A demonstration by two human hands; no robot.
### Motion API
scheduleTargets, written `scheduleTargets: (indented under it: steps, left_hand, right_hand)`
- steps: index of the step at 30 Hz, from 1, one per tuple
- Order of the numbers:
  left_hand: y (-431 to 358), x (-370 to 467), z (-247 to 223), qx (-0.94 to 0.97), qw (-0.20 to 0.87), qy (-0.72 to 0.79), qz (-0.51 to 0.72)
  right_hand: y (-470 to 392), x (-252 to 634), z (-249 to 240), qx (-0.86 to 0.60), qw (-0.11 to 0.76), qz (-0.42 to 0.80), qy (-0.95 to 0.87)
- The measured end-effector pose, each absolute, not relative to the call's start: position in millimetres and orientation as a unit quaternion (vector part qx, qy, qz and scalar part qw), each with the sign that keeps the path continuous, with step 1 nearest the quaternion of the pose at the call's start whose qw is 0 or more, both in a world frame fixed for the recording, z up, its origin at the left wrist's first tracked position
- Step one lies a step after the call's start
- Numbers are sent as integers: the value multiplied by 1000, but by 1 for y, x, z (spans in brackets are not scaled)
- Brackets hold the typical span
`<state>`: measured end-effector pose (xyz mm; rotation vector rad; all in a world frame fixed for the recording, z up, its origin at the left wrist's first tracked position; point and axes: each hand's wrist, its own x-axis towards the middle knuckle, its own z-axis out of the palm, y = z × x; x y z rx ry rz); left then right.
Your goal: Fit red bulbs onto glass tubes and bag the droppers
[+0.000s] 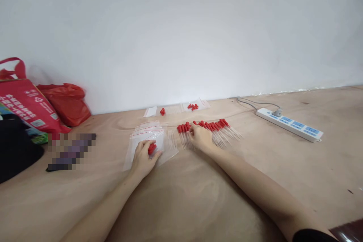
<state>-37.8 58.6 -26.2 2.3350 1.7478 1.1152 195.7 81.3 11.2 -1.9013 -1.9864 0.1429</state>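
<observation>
Red-topped droppers (213, 126) in a row on the table (181, 196), right of the plastic bags (147, 133). Right hand (202, 136) at the row's near-bag end, fingers narrow, can't tell if pinching one. Left hand (143, 160) on the bags, fingers half-curled round red bulbs (152, 148), grip unclear. Looks like piece-by-piece handling; next move needs a light pinch.
</observation>
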Motion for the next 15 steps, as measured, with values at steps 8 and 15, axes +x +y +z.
scheduleTargets:
  steps: [8, 15]
  left_hand:
    - [57, -36, -25, 750, 38, 534, 388]
    - [57, -35, -23, 764, 33, 521, 380]
  right_hand:
    - [83, 150, 12, -647, 152, 52, -746]
    - [95, 135, 16, -683, 107, 113, -714]
